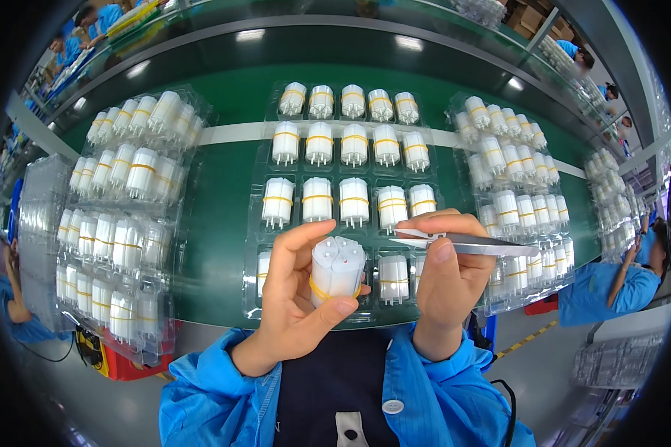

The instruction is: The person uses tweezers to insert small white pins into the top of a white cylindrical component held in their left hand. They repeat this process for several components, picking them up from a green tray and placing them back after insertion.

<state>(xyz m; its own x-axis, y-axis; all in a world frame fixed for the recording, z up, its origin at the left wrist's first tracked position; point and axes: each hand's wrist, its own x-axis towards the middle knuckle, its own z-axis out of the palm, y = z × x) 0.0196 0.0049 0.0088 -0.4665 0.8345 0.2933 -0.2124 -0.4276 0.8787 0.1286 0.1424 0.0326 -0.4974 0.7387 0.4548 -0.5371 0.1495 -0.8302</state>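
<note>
My left hand [289, 316] is closed around a bundle of white plastic cylinders [337, 272], held upright with a yellow rubber band around its lower part. Small pins or dots show on the bundle's top end, too small to make out well. In my right hand [449, 283] is a pair of metal tweezers [492, 244], pinched between thumb and fingers. The tips point left, a little above and to the right of the bundle and apart from it. Behind both hands lies a clear plastic tray [335, 173] with rows of similar banded white bundles [354, 145], their pins toward me.
Stacked clear trays of white bundles stand at the left [123, 167] and right [511, 164] on the green table [220, 97]. Empty-looking clear trays [45, 223] are piled far left. A co-worker in blue [611, 287] is at the right; others work farther back.
</note>
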